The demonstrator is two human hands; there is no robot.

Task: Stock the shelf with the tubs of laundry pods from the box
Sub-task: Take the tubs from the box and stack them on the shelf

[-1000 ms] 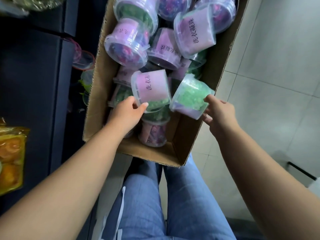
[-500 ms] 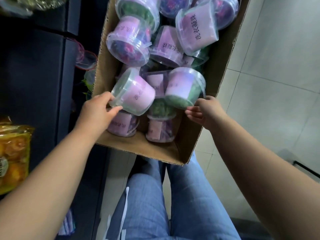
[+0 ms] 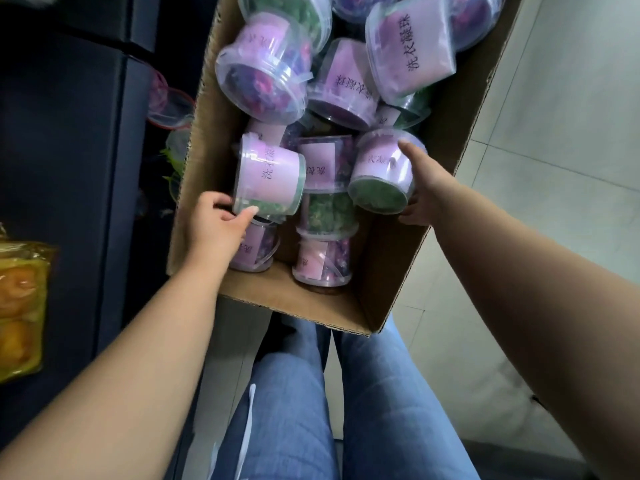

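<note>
An open cardboard box (image 3: 408, 271) lies on the floor in front of my legs, full of clear tubs with pink labels. My left hand (image 3: 216, 223) grips the lower rim of a green-pod tub (image 3: 268, 174) at the box's left side. My right hand (image 3: 420, 183) wraps around another green-pod tub (image 3: 381, 171) near the right wall, fingers along its far side. Several more tubs, such as a purple-pod tub (image 3: 263, 72) and a large labelled tub (image 3: 412, 53), are piled toward the far end.
A dark shelf unit (image 3: 69, 150) runs along the left, with clear tubs (image 3: 169, 105) on a low level beside the box. A yellow packet (image 3: 20, 306) sits at the left edge. Pale floor tiles (image 3: 571, 133) lie to the right. My jeans (image 3: 311, 410) fill the bottom.
Both hands have turned and lifted their tubs; the left tub now stands label up, and the right hand has reached further along its tub's side.
</note>
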